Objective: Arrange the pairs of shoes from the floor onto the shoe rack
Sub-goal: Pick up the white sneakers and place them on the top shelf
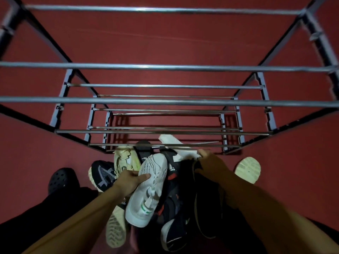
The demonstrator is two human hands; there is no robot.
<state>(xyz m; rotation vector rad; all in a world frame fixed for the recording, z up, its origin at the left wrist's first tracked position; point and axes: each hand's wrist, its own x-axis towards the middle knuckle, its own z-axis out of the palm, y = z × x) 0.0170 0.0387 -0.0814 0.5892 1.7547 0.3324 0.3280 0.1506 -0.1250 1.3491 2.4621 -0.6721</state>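
A: Shoe rack first: the tall black-framed shoe rack with silver metal crossbars point(165, 102) rises just beyond both sets of fingers, and every tier I can see through from above is bare. So as I judge it, nothing is arranged yet; the whole job is left.

B: And the shoes?

A: All in a heap on the dark red floor point(36, 153), under and around the fingers. The left hand point(131, 181) has its fingers closed around the side of a white knit lace-up sneaker with green heel trim point(148, 191), thumb across the upper (toe pointing towards the rack). The right hand point(213, 165) is curled onto something dark, a black shoe with tan edging point(205, 208) I think, though the grip itself is too dim to be sure of.

B: Anything else down there?

A: Left of the left fingers, a black-and-grey mesh trainer point(102, 174) and a cream canvas sneaker point(124, 160); right of the right fingers, a pale sole turned upwards point(247, 169). Pairs look unmatched.
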